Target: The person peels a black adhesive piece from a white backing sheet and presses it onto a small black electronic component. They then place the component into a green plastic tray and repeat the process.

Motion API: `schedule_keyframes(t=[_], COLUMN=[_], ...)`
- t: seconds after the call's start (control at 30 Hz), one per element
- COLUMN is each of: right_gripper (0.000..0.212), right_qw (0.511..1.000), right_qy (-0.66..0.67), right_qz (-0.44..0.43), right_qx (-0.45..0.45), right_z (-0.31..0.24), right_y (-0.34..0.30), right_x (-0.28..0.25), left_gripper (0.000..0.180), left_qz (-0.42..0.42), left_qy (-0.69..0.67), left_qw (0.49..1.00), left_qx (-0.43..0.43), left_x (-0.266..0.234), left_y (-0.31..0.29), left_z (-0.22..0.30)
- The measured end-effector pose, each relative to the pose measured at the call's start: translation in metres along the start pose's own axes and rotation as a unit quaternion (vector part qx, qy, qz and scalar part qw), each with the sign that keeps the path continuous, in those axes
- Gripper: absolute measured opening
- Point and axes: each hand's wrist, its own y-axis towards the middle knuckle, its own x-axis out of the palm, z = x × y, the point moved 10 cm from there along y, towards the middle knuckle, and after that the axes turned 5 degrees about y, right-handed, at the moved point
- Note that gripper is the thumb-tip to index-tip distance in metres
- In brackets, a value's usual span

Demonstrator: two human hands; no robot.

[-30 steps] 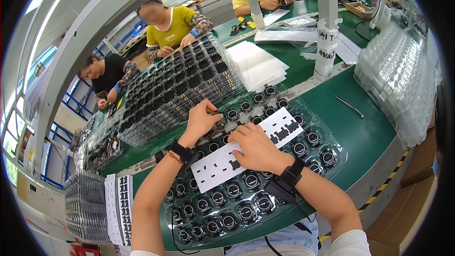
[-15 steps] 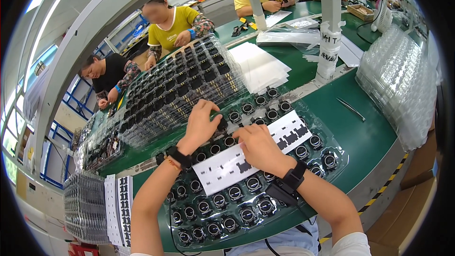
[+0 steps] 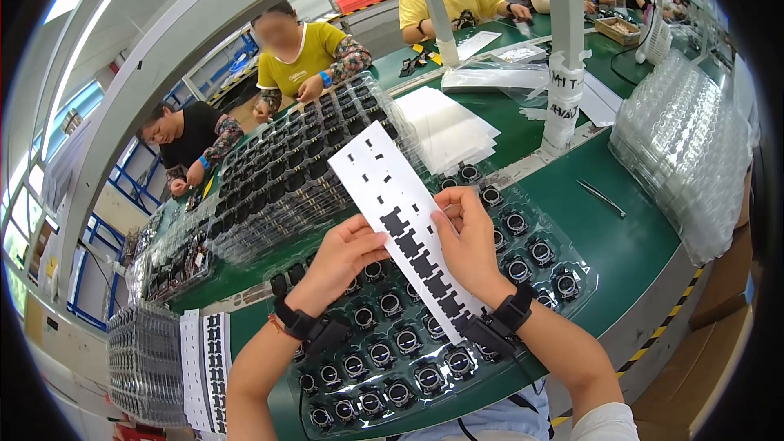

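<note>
A white sheet of black die-cut stickers (image 3: 367,165) is held up at a slant above the tray, its bare-backed end pointing away from me. My left hand (image 3: 341,257) pinches its left edge between thumb and fingers. At the opposite edge, my right hand (image 3: 469,241) is closed, with thumb and bent fingers against the sheet; whether a loose sticker is between them is too small to tell. Below lies a clear plastic tray (image 3: 584,265) with rows of round, black-framed parts (image 3: 380,354), partly hidden by the sheet and my hands.
Stacked trays of black parts (image 3: 302,155) stand beyond my left hand. White sheets (image 3: 449,126), a post (image 3: 563,98) and tweezers (image 3: 600,198) are farther right, near bubble wrap (image 3: 674,147). More sticker sheets (image 3: 192,367) lie at left. Several people work across the table.
The sticker sheet has been lifted off the tray and turned from crosswise to a slant pointing away. My left hand has come back from the far parts to the sheet's edge.
</note>
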Motion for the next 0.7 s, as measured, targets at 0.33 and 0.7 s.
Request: schedule_keyframes(t=[0.33,0.7], right_gripper=[0.021,0.016], right_qw=[0.942,0.975], right_qy=[-0.195,-0.072], right_qz=[-0.107,-0.154], right_qx=[-0.253,-0.144], right_z=[-0.062,-0.026], right_y=[-0.021,-0.017], right_x=[0.029,0.032], left_gripper=[0.02,0.02], left_qz=[0.08,0.098], left_qy=[-0.01,0.017], left_qw=[0.997,0.992], left_qx=[0.016,0.081], left_x=[0.006,0.009], left_y=[-0.007,-0.01], left_z=[-0.012,-0.01])
